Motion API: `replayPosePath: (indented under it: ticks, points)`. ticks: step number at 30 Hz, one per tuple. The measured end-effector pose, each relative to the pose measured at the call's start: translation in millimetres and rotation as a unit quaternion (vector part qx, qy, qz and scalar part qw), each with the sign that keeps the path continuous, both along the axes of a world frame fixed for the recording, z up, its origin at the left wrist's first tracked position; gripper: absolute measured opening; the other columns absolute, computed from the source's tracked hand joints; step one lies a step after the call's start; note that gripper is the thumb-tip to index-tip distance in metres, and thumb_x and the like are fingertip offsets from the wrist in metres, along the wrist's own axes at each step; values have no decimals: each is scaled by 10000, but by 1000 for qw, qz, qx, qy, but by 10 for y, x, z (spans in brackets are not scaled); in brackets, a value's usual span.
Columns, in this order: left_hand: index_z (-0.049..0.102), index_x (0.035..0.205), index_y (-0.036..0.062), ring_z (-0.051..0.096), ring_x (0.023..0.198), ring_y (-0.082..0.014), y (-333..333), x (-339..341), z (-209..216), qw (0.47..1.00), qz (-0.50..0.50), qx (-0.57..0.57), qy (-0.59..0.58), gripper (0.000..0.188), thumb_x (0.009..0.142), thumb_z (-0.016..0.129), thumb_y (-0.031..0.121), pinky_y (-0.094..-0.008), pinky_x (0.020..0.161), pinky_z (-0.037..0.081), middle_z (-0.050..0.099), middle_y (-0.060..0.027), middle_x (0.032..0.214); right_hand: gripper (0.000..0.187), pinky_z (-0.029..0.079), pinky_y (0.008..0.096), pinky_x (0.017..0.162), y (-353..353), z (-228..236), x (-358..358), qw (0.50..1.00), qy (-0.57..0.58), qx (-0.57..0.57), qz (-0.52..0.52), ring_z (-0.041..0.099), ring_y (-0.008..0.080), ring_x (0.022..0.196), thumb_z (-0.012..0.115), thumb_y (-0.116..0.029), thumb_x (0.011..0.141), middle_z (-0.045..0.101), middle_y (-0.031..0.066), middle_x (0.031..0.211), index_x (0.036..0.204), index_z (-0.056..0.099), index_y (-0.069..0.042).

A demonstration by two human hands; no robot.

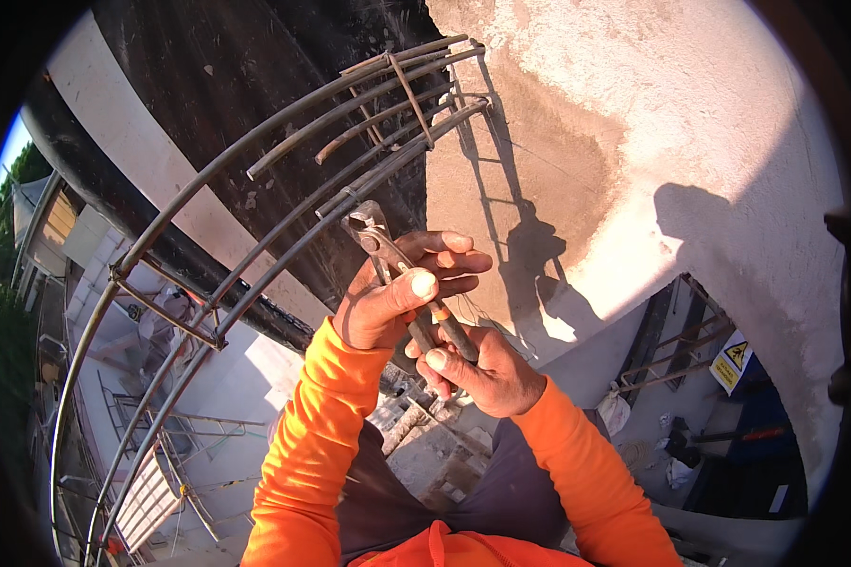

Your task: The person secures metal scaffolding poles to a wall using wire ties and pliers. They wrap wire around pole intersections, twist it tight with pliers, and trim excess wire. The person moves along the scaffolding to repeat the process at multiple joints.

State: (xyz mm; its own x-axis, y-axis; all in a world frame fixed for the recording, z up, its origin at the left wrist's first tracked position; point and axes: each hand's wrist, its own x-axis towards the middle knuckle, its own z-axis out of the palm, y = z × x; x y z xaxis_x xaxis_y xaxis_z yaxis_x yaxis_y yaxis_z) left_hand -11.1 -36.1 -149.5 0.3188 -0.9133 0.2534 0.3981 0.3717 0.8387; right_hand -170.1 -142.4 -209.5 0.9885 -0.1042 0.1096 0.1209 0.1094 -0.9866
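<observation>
Outdoor construction site, high up: curved steel reinforcing bars [255, 236] tied into a cage, rough pale concrete wall [690, 142], yellow triangular warning sign [731, 359], rubble and grey concrete steps [425, 444] far below.

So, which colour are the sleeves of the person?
Bright orange sleeves, clearest in the head view.

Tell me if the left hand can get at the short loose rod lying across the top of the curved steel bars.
Probably not as things stand: the left hand is wrapped around the metal pincers, and the short loose rod lies higher up the curved steel bars, well beyond its fingers.
</observation>
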Motion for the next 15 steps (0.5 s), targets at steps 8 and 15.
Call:
replayPosePath:
  ticks: [8,15]
  points:
    - [634,1172,-22,596,715,-205,-204,-401,-42,984,87,-57,147,306,1096,608,274,-439,781,581,530,-43,746,762,538,440,952,280,415,-164,846,34,-396,-356,671,368,1067,910,-337,769,648,238,1197,1305,560,77]
    - [651,1073,-27,589,701,-144,-416,-607,85,951,292,31,91,336,1081,654,309,-332,679,544,589,-25,777,323,534,460,765,296,87,-34,726,-16,-480,-492,668,383,863,769,-159,924,669,146,943,1159,617,2]
